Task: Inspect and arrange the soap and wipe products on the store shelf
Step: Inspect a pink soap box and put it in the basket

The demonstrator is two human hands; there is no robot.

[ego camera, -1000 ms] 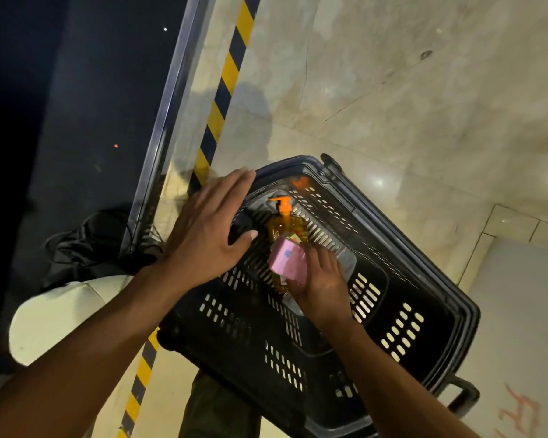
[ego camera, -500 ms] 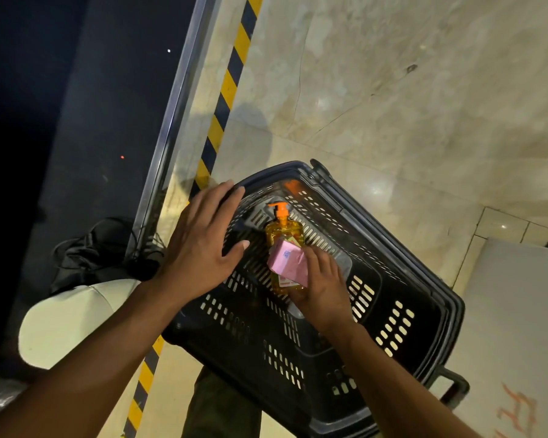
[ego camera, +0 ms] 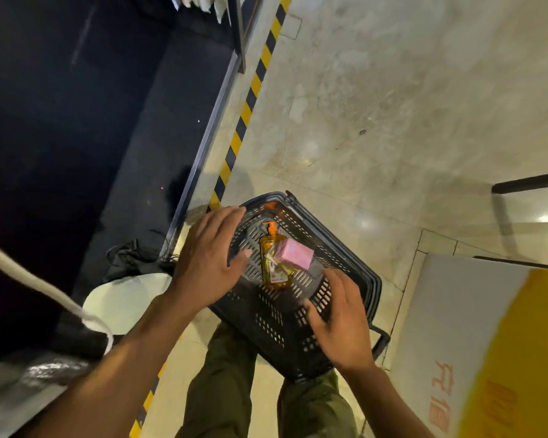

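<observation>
A black plastic shopping basket [ego camera: 355, 267] stands on the floor in front of my legs. Inside it lies an orange pump bottle of liquid soap [ego camera: 271, 263], and a pink box of soap [ego camera: 295, 253] rests on top of the bottle. My left hand [ego camera: 209, 257] hovers over the basket's left rim with its fingers spread and holds nothing. My right hand [ego camera: 342, 324] hangs over the basket's near right side, fingers loosely spread, apart from the pink box.
A yellow-and-black hazard stripe [ego camera: 250, 96] runs along the dark shelf base [ego camera: 200, 159] on the left. A white rounded object [ego camera: 124, 301] and a dark bag [ego camera: 130, 257] lie by the shelf foot. A white and yellow board [ego camera: 487, 343] sits at the right on the marble floor.
My right hand has let go of the pink box, left it on the bottle and drawn back toward me. The view has risen and widened.
</observation>
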